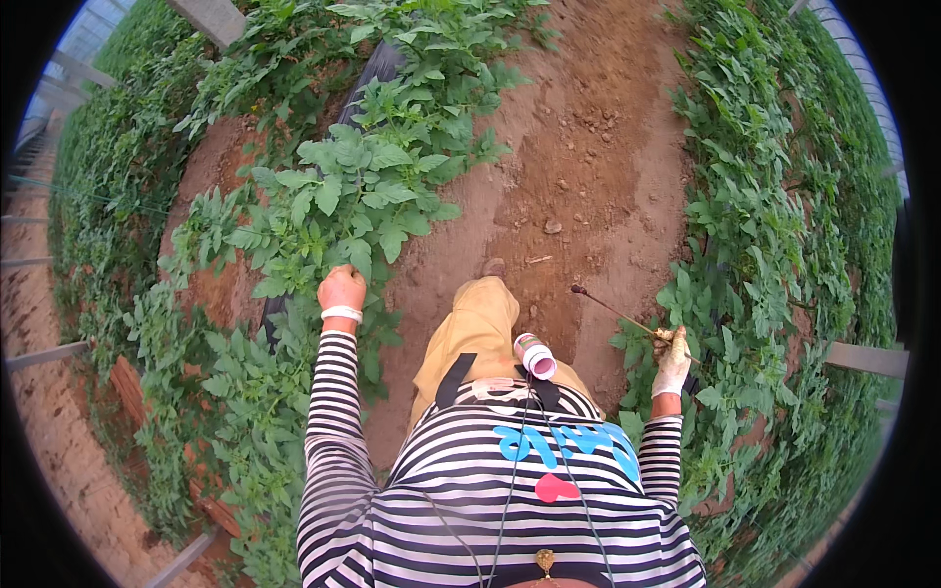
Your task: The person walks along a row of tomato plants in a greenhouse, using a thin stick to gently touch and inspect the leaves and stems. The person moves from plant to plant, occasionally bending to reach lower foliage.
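My left hand, with a white band at its wrist, is curled into a fist beside the leaves of a tomato plant. I see no object in it, though its palm side is hidden. On the right, my right hand wears a soiled pale glove and grips a thin stick. The stick's dark, thickened tip points up and left over the soil path. A small white and pink bottle, its mouth open, hangs at my waist from a dark cord around my neck.
Tomato rows flank the bare soil path, which has scattered clods. Black plastic film shows under the left row. Concrete posts stand at the left and a pale post at the right. One shoe shows ahead.
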`<state>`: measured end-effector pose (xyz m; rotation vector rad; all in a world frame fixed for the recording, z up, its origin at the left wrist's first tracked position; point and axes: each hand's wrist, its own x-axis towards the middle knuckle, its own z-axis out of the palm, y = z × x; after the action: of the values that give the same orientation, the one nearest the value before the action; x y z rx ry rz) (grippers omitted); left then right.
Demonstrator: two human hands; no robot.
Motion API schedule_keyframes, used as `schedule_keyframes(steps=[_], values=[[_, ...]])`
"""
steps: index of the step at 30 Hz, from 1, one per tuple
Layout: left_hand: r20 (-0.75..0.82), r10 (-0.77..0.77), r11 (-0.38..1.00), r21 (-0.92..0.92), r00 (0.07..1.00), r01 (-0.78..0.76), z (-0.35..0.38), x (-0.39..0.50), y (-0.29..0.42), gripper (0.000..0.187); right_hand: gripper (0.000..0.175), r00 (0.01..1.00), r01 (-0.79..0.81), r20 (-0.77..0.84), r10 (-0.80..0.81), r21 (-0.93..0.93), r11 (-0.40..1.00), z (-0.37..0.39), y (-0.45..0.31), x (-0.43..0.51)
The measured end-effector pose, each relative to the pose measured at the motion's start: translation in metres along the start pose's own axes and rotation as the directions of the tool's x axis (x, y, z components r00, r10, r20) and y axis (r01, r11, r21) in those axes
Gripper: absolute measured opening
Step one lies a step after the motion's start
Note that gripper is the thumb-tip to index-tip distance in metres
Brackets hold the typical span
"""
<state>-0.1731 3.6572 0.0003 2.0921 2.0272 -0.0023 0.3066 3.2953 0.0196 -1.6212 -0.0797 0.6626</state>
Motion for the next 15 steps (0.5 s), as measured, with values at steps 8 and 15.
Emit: schedule_keyframes(steps=[8,15], values=[[0.027,-0.156,0.074,-0.996,0.987,0.039,-0.025,0.179,0.078,0.023,0.039,0.997,0.058,0.064,-0.052,-0.095,0.994,0.072,-0.052,0.075],[0.546,-0.198,-0.003,-0.831,0.814,0.556,0.007,0.285,0.1,0.036,0.04,0.998,0.037,0.054,-0.027,-0.187,0.982,0.133,-0.104,0.128]])
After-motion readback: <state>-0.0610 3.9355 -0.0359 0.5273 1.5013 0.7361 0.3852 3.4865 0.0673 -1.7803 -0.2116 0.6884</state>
